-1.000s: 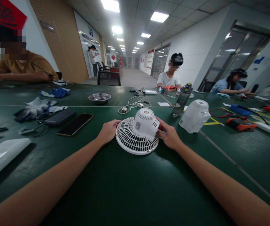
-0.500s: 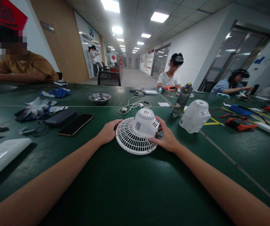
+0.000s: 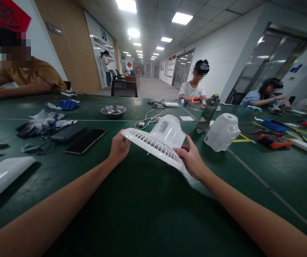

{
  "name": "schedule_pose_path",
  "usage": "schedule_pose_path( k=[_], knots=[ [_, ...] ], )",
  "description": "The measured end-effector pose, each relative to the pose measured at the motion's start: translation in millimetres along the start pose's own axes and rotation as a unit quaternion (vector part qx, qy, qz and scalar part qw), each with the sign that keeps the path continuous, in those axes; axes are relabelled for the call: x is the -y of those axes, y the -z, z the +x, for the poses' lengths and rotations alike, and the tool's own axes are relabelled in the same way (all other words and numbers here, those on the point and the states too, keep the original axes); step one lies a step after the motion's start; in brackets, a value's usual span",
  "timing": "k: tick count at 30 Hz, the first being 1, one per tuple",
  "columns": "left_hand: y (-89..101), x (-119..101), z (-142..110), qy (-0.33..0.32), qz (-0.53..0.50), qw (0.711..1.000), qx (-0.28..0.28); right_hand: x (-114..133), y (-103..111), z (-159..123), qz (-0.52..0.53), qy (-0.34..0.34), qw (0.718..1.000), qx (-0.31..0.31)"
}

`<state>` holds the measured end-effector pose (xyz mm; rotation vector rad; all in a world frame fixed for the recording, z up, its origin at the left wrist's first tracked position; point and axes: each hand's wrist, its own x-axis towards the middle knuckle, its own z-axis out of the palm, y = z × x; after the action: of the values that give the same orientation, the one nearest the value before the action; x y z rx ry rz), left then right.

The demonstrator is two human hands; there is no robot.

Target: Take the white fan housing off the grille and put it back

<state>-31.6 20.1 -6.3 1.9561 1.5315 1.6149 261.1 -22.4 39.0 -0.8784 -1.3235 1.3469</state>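
A white fan head (image 3: 166,130), with a round slotted grille and a domed motor housing, is tilted above the green table (image 3: 142,214). My left hand (image 3: 119,147) grips the grille's left rim, its fingers closed and partly hidden behind it. On the other side my right hand (image 3: 193,157) holds the fan head where the housing meets the grille. The grille's front faces down and away, out of sight. To the right of it a separate white plastic housing (image 3: 221,132) stands on the table, touched by neither hand.
A water bottle (image 3: 206,114) stands behind the white housing. Left lie a phone (image 3: 86,141), a dark case (image 3: 69,133), and gloves (image 3: 39,123). A metal bowl (image 3: 113,111) and a white cable (image 3: 149,119) are farther back. A multimeter (image 3: 273,141) lies right; several people sit around.
Both hands have lifted and tipped the fan head: the grille's left edge has risen and its near side now shows edge-on. The housing leans away toward the back.
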Motion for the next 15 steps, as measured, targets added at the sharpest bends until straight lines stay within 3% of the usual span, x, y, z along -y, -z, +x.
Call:
schedule_pose_path(
  k=[3, 8, 11, 15],
  knots=[
    [-8.6, -5.4, -1.7, 0.104, -0.100, 0.989, 0.039, -6.1, -5.8, -3.9, 0.097, -0.073, 0.992, 0.036],
    [-17.5, -22.0, -5.6, 0.243, -0.264, 0.929, 0.087, -20.7, 0.7, 3.9, 0.185, -0.185, 0.962, 0.078],
    [-18.7, -29.1, -7.1, 0.278, -0.284, 0.912, 0.105, -22.0, 7.4, 10.2, 0.209, -0.193, 0.955, 0.083],
    [-18.7, -32.7, -8.6, 0.279, -0.262, 0.918, 0.106, -21.1, 10.6, 11.7, 0.204, -0.201, 0.952, 0.106]
  ],
)
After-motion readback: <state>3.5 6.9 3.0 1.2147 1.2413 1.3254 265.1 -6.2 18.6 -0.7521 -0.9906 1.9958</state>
